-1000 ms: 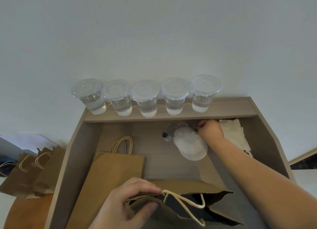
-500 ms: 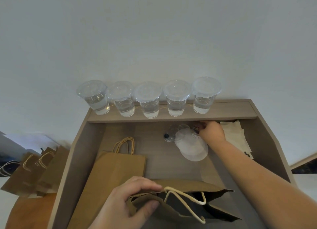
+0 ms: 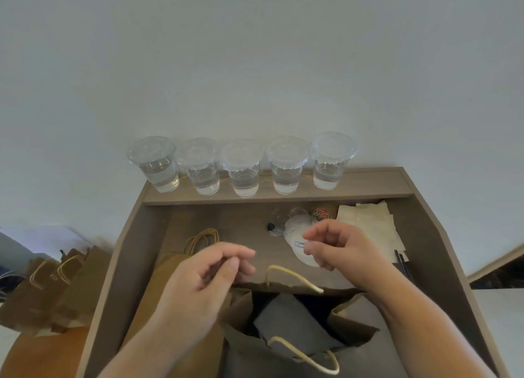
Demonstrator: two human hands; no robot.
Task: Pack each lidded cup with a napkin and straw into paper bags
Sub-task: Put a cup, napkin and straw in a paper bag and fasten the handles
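So the right hand (image 3: 337, 253) pinched a blue paper clip (image 3: 298, 245), left hand (image 3: 209, 275) loosely curled, empty; guessing the open paper bag (image 3: 350, 319) needed folding shut before clipping.

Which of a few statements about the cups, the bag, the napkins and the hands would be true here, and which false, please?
1. Five lidded cups stand in a row on the shelf. True.
2. The left hand grips the open bag's handle. False: the handle lies free, apart from its fingers, and the hand holds nothing.
3. The right hand pinches a blue paper clip. True.
4. The napkins lie at the left side of the desk. False: they lie at the right, below the shelf.
5. The open bag stands nearest the person. True.
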